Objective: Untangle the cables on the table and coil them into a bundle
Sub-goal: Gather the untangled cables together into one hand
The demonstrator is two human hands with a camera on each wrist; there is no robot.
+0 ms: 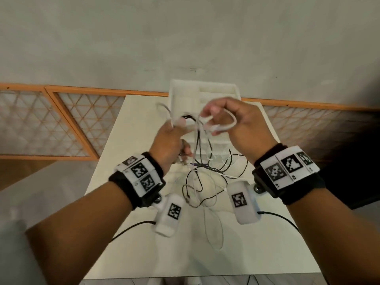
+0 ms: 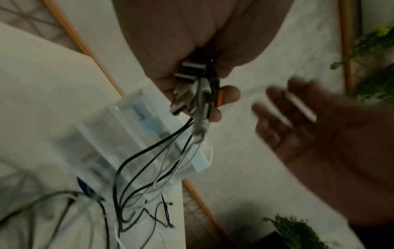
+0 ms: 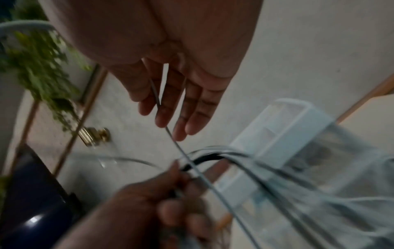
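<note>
Both hands are raised above the white table [image 1: 144,233]. My left hand [image 1: 176,136] grips a bunch of cable plugs [image 2: 198,94], black and white. From it a tangle of black and white cables [image 1: 201,182] hangs down onto the table. My right hand [image 1: 216,122] is just right of the left, and a white cable loop [image 1: 230,124] is hooked over its fingers. In the right wrist view those fingers [image 3: 192,107] are nearly straight and a thin cable [image 3: 157,99] runs across them. The picture is blurred.
A white compartment tray [image 1: 203,93] stands at the table's far edge, with a clear plastic box [image 2: 102,134] in front of it. Orange-framed lattice panels [image 1: 67,124] lie behind the table. Green plants [image 2: 298,234] and a dark object [image 1: 359,161] are off to the right.
</note>
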